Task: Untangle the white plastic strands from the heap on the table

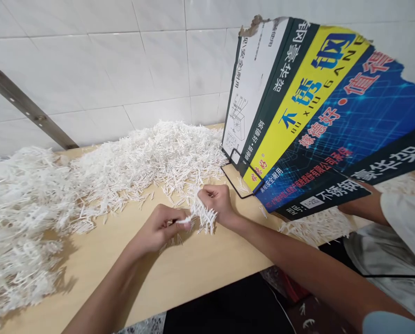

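Observation:
A bunch of thin white branching plastic pieces (204,217) is between my two hands above the table (179,278). My right hand (218,202) is closed around the upper part of the bunch, its loose ends hanging below the fist. On the bunch's left side, my left hand (162,228) pinches a white strand between thumb and fingers. Just beyond my hands, a long pile of small loose white sticks (155,153) runs along the wall. Fine white bits lie on the tabletop beneath my hands, partly hidden by them.
A large heap of tangled white plastic pieces (15,232) covers the table's left side. A tall printed cardboard panel (318,106) leans at the right, beside a black wire stand (241,196). Behind it shows another person's arm (365,204). A metal bracket (29,106) slants along the tiled wall.

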Motion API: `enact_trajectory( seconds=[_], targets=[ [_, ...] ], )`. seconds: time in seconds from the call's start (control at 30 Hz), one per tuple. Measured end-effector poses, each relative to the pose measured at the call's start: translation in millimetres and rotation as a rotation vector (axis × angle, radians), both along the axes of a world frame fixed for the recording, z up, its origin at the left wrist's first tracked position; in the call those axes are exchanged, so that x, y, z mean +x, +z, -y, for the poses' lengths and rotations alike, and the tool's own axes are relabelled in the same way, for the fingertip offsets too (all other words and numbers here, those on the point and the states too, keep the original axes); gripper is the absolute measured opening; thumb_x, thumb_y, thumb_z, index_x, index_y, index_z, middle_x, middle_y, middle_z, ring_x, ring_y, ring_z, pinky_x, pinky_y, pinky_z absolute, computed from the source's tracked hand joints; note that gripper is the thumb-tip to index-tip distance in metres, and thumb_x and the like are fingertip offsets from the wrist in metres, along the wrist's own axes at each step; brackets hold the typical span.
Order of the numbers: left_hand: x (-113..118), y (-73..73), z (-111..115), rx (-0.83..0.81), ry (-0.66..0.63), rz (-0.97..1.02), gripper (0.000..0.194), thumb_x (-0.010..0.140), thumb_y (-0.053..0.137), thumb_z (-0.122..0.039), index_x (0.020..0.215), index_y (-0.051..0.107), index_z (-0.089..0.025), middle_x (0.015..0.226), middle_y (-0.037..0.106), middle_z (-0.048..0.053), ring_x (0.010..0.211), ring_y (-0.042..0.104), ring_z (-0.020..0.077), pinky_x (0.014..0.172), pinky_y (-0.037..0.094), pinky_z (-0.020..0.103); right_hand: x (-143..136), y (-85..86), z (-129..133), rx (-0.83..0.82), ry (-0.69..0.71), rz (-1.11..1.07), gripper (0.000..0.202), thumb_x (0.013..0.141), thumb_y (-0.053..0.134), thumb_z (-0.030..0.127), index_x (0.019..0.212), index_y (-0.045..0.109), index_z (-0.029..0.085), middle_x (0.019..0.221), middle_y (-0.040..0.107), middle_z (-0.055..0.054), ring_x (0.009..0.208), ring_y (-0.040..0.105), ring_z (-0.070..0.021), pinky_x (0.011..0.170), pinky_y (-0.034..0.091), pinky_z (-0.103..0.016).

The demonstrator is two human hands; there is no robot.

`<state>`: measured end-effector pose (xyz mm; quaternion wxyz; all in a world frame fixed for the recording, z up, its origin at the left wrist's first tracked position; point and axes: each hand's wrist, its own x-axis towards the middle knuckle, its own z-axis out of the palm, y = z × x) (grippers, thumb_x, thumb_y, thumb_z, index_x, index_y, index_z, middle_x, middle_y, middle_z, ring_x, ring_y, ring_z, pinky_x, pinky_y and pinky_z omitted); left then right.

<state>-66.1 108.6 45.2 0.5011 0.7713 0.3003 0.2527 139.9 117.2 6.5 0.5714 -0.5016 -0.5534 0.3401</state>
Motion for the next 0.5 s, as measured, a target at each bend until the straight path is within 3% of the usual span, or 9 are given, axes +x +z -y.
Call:
enact_trajectory(
  seconds=[0.1,0.13,0.17,0.2,0.27,0.33,0.4,0.5],
  targets=[
    [-30.9,5.0,-5.0,-0.192,-0.586,0.256,0.046,0.094,0.062,-0.042,0.054,0.062,-0.02,0.046,0.055,0.003,0.04,0.049,0.0124,0.044,0.037,0.027,-1.1,1.3,-0.3,-0.077,-0.028,-0.106,0.038,0.077,0.056,0.03,0.051,0.03,0.022,0.051,0.026,0.005,0.049,0.026,-0.0077,0.048,0.015,-0.026],
    [-38.8,5.6,-7.5,-0.229,-0.679,0.351,0.044,0.094,0.061,-0.041,0.056,0.065,-0.021,0.043,0.053,0.003,0.037,0.05,0.0132,0.042,0.038,0.027,-1.5,2.0,-0.9,-0.085,-0.028,-0.132,0.037,0.077,0.056,0.03,0.05,0.031,0.022,0.051,0.027,0.005,0.049,0.026,-0.0078,0.048,0.016,-0.026],
    [-44.3,5.8,-10.4,-0.246,-0.649,0.439,0.041,0.095,0.06,-0.04,0.059,0.069,-0.022,0.04,0.051,0.002,0.035,0.049,0.0134,0.04,0.037,0.026,-1.7,2.7,-1.7,-0.08,-0.021,-0.151,0.037,0.076,0.056,0.03,0.049,0.031,0.022,0.051,0.027,0.005,0.049,0.026,-0.0079,0.048,0.016,-0.026],
    [-46.8,5.5,-13.5,-0.239,-0.509,0.519,0.039,0.096,0.059,-0.039,0.064,0.072,-0.022,0.039,0.05,0.001,0.034,0.047,0.013,0.039,0.036,0.026,-1.7,3.5,-2.5,-0.061,-0.009,-0.157,0.038,0.075,0.057,0.03,0.049,0.031,0.022,0.05,0.028,0.005,0.05,0.026,-0.0079,0.048,0.016,-0.026],
    [-42.6,3.6,-19.4,-0.195,-0.088,0.548,0.031,0.097,0.059,-0.038,0.079,0.078,-0.02,0.048,0.058,0.002,0.039,0.048,0.0116,0.044,0.04,0.026,-0.8,5.4,-3.9,-0.028,0.016,-0.164,0.038,0.075,0.059,0.03,0.049,0.032,0.021,0.051,0.029,0.005,0.052,0.026,-0.0083,0.05,0.018,-0.026],
    [-29.4,-1.2,-23.6,-0.105,0.258,0.418,0.025,0.097,0.061,-0.034,0.108,0.078,-0.019,0.079,0.074,0.008,0.056,0.06,0.0133,0.059,0.052,0.029,1.4,7.0,-4.5,-0.027,0.032,-0.197,0.04,0.077,0.059,0.032,0.05,0.032,0.022,0.051,0.029,0.005,0.052,0.026,-0.0089,0.05,0.018,-0.027],
    [-13.6,-8.4,-24.6,0.028,0.39,0.2,0.045,0.096,0.062,-0.034,0.139,0.064,-0.023,0.123,0.073,0.015,0.09,0.069,0.0208,0.082,0.057,0.037,4.5,7.9,-4.7,-0.034,0.087,-0.223,0.042,0.078,0.06,0.035,0.051,0.031,0.022,0.051,0.028,0.005,0.051,0.025,-0.0094,0.05,0.019,-0.028],
    [4.2,-18.6,-19.2,0.256,0.433,-0.067,0.054,0.1,0.053,-0.038,0.152,0.051,-0.025,0.154,0.053,0.014,0.135,0.053,0.0302,0.11,0.046,0.051,9.0,7.4,-4.3,-0.051,0.167,-0.241,0.046,0.082,0.06,0.042,0.054,0.027,0.025,0.053,0.024,0.005,0.051,0.023,-0.0107,0.049,0.021,-0.029]
  ],
)
